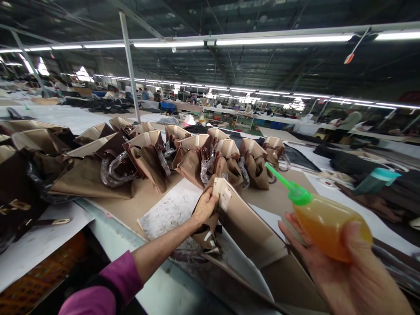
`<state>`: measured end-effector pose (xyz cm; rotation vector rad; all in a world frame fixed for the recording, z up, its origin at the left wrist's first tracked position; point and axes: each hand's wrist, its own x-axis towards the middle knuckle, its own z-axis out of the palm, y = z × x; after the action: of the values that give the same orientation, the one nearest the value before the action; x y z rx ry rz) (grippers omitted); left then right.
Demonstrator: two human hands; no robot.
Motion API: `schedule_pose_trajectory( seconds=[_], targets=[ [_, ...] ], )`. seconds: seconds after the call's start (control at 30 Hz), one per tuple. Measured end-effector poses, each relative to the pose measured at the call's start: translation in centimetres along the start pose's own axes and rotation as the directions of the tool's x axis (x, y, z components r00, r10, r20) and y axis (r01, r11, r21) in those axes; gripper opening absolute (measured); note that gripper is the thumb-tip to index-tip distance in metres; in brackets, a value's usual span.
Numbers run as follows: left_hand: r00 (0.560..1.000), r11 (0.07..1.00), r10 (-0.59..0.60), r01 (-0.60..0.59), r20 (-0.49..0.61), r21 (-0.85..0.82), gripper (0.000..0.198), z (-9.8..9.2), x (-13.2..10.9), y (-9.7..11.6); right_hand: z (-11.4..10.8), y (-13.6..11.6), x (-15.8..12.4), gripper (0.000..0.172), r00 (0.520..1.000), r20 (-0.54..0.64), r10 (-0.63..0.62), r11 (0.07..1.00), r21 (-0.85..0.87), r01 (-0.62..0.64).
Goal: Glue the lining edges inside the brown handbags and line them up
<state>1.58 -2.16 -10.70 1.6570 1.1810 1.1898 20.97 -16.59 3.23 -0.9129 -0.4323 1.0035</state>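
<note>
My left hand (204,208) grips the upper edge of a brown bag part (244,225) that stands open on the worktable in front of me, fingers closed over its rim by a pale tab. Low at the right, my right hand (344,271) holds an orange squeeze bottle (328,225) with a green cap and a long green nozzle (277,175). The nozzle points up and left, toward the row of bags, and sits apart from the held bag. My left arm wears a magenta sleeve.
Several brown bags (147,157) with plastic-wrapped handles stand in a row across the table. A stained white sheet (170,210) lies under my left hand. A teal-capped bottle (377,179) lies at the right. A steel post (131,65) rises behind. Other people work at far tables.
</note>
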Motion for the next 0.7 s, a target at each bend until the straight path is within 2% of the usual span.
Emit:
schedule_pose_trajectory(
  seconds=[0.1,0.17,0.23,0.3,0.4,0.47,0.53,0.6,0.7],
  targets=[
    [0.998,0.998,0.053,-0.054,-0.039,-0.044,0.038,-1.6,-0.6,1.5,-0.1,0.2,-0.7,0.031,1.0,-0.019,-0.012,1.0,0.004,0.012],
    [0.992,0.992,0.123,-0.123,0.005,-0.041,0.038,-3.2,-0.5,3.5,-0.2,0.1,-1.2,0.037,1.0,-0.008,-0.007,1.0,0.011,0.007],
    [0.977,0.987,0.161,-0.163,0.141,0.001,0.04,-5.1,0.5,6.1,-0.3,-0.3,-1.7,0.047,0.999,0.023,-0.021,1.0,0.014,0.021],
    [0.935,0.989,0.117,-0.142,0.335,0.05,0.043,-7.0,2.3,9.0,-0.7,-1.0,-1.9,0.055,0.997,0.036,-0.064,0.998,-0.006,0.064],
    [0.808,0.98,0.094,-0.178,0.581,0.088,0.038,-8.6,5.6,12.8,-2.1,-2.2,-1.6,0.06,0.991,0.011,-0.131,0.987,-0.094,0.132],
    [0.706,0.962,0.047,-0.222,0.706,0.158,0.029,-8.6,7.4,14.6,-3.7,-3.0,-1.2,0.061,0.989,0.01,-0.148,0.974,-0.17,0.148],
    [0.597,0.934,-0.046,-0.257,0.801,0.246,0.021,-7.6,8.5,15.7,-5.3,-3.6,-0.7,0.064,0.989,0.008,-0.151,0.959,-0.24,0.148],
    [0.51,0.908,-0.131,-0.283,0.85,0.309,0.017,-6.0,8.9,16.1,-6.7,-3.9,-0.4,0.069,0.987,0.002,-0.162,0.94,-0.303,0.155],
    [0.433,0.883,-0.165,-0.336,0.886,0.328,0.019,-3.4,8.9,15.6,-8.2,-4.0,-0.2,0.076,0.982,0.031,-0.185,0.899,-0.398,0.182]
  ],
)
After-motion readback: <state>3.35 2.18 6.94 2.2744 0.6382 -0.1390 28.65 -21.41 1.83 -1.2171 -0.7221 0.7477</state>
